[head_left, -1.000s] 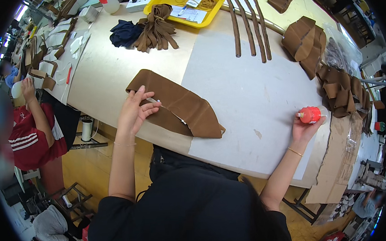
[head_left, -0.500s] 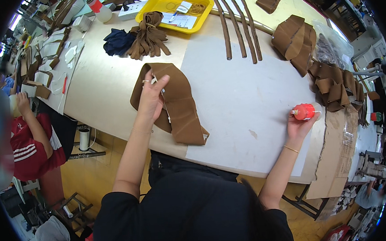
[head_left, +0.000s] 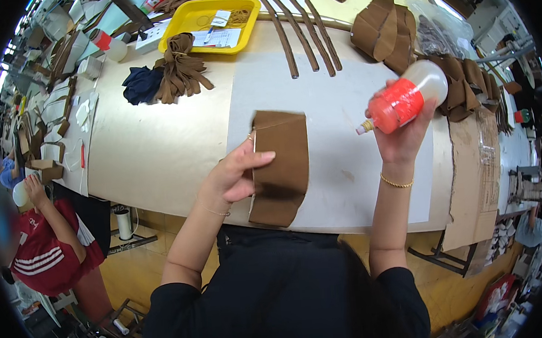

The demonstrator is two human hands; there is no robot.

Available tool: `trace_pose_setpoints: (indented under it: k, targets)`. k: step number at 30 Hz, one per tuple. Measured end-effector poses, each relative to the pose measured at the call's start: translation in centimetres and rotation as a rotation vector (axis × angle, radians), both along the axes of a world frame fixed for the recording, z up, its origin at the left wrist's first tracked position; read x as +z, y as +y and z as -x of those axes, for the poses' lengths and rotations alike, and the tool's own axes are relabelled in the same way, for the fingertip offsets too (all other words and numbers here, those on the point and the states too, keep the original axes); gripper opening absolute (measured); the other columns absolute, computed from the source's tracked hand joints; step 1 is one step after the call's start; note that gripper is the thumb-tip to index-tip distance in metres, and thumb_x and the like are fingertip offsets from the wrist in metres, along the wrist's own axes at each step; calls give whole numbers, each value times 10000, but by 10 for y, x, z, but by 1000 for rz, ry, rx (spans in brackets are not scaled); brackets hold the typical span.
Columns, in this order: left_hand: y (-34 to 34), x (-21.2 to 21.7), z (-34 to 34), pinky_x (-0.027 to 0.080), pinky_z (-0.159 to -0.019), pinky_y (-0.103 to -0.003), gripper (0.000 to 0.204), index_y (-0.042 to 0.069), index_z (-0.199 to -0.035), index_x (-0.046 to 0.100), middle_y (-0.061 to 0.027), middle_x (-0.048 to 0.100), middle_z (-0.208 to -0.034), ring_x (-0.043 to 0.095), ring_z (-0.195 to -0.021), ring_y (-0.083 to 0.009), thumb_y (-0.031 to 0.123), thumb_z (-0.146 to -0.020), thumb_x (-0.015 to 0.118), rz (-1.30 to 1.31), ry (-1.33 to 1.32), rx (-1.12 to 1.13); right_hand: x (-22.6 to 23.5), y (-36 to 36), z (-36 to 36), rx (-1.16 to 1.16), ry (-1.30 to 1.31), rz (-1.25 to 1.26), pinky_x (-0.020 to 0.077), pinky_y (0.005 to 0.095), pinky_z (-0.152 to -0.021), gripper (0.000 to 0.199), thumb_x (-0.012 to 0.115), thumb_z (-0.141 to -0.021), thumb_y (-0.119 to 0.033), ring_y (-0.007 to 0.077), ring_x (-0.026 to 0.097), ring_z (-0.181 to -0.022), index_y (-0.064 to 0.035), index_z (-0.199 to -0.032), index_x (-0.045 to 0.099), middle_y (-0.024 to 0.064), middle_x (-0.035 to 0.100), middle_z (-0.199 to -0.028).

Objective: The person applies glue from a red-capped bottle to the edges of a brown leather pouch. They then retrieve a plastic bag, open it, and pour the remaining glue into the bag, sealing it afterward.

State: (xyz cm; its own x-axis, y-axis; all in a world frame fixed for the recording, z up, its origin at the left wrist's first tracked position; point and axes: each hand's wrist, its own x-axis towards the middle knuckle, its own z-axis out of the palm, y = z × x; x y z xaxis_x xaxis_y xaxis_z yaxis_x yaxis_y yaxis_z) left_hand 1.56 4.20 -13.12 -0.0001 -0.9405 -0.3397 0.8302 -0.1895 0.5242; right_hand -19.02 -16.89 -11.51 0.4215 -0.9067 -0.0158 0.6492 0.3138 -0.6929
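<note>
My left hand (head_left: 237, 173) pinches the left edge of a brown fabric piece (head_left: 283, 162), thumb on top and fingers underneath. The piece is folded into an upright rectangle near the table's front edge. In my right hand (head_left: 404, 136) is a squeeze bottle (head_left: 398, 105), translucent white with a red label and a narrow yellowish nozzle. It is held tilted above the white sheet (head_left: 341, 183), its nozzle pointing left and down toward the brown piece but apart from it. My fingers wrap round the bottle's body.
Four brown strips (head_left: 312, 34) lie at the back beside a yellow tray (head_left: 252, 29). Left of it are brown strips in a bundle (head_left: 179, 68) and dark blue cloth (head_left: 142, 85). Brown pieces (head_left: 384, 32) and cardboard (head_left: 470, 180) lie right. A co-worker (head_left: 53, 244) sits left.
My right hand has lifted the bottle off the right side of the table and tilted it leftward. My left hand has brought the brown piece nearer and to the right, now folded flatter.
</note>
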Motion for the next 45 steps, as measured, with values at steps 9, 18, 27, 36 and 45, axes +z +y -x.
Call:
trace_pose_setpoints:
  k: [9, 18, 27, 36, 45]
  targets:
    - [-4, 47, 12, 406, -1020, -342, 774, 13, -1418, 325, -88, 516, -1287, 498, -1199, -172, 64, -769, 743, 201, -500, -112, 53, 7, -37, -91, 123, 444, 590, 408, -777, 902, 521, -814, -753, 261, 645, -969, -6, -1309, 418, 159, 583, -1150]
    - [-1, 57, 14, 391, -1031, -353, 818, 4, -1438, 270, -92, 508, -1290, 491, -1204, -177, 72, -770, 739, 268, -572, -119, 61, 11, -37, -147, 372, 754, 575, 392, -862, 952, 578, -779, -748, 246, 613, -1082, -30, -1369, 366, 169, 565, -1216]
    - [2, 62, 20, 390, -1036, -354, 807, 13, -1437, 270, -89, 495, -1304, 487, -1209, -175, 66, -778, 732, 261, -613, -102, 66, 17, -43, -136, 399, 785, 560, 395, -892, 976, 584, -766, -758, 251, 603, -1108, -17, -1364, 372, 167, 557, -1241]
    - [0, 64, 20, 397, -1029, -352, 802, 19, -1434, 276, -92, 493, -1299, 489, -1205, -178, 74, -776, 731, 272, -619, -117, 62, 19, -44, -137, 444, 826, 561, 396, -880, 973, 563, -774, -767, 252, 606, -1095, -7, -1353, 377, 172, 561, -1226]
    - [-2, 66, 20, 402, -1022, -349, 792, 13, -1428, 281, -91, 500, -1287, 494, -1194, -176, 79, -779, 729, 278, -623, -117, 61, 18, -44, -227, 395, 867, 571, 385, -826, 964, 513, -787, -791, 254, 616, -1044, -14, -1340, 379, 180, 574, -1178]
